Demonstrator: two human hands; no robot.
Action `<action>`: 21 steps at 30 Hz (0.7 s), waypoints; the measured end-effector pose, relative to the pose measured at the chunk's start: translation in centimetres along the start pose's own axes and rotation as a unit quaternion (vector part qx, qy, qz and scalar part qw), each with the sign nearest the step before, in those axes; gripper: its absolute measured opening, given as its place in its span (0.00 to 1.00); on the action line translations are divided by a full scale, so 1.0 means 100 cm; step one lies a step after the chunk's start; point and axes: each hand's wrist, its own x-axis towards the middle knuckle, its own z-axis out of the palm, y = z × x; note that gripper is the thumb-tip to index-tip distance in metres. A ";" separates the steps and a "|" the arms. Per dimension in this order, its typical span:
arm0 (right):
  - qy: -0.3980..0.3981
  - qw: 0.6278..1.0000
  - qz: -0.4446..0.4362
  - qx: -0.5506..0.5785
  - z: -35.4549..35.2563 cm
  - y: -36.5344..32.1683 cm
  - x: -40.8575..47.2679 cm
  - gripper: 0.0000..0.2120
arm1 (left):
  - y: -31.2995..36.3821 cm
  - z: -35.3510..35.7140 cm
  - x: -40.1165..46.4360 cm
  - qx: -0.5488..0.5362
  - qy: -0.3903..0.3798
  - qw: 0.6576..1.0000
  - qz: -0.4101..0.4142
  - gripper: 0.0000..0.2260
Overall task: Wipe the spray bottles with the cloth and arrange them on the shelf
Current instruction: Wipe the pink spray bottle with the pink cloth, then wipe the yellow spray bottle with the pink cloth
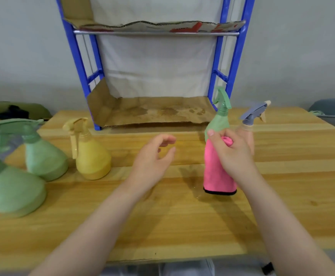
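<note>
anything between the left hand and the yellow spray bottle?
Head view: nothing. Only bare wooden table lies between the left hand and the yellow spray bottle.

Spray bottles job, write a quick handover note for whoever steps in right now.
Left hand: open, hovering over the table, holding nothing.
Right hand: grips the pink cloth against a green bottle.
Behind it: a bottle with a grey sprayer.
At left: yellow bottle and two more green bottles.
Shelf: no bottles on it.
Left: finish wiping, then shelve all five.
</note>
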 end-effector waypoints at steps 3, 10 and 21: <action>-0.076 0.997 -0.013 0.006 0.031 -0.013 -0.004 0.19 | -0.015 -0.036 -0.023 -0.003 0.043 0.999 -0.014 0.09; -0.261 0.964 0.043 0.032 0.098 -0.036 -0.008 0.16 | -0.047 -0.103 -0.065 0.013 0.163 0.983 -0.082 0.10; -0.278 0.936 0.082 0.202 0.136 -0.011 -0.018 0.21 | -0.079 -0.124 -0.092 0.127 0.193 0.965 -0.126 0.14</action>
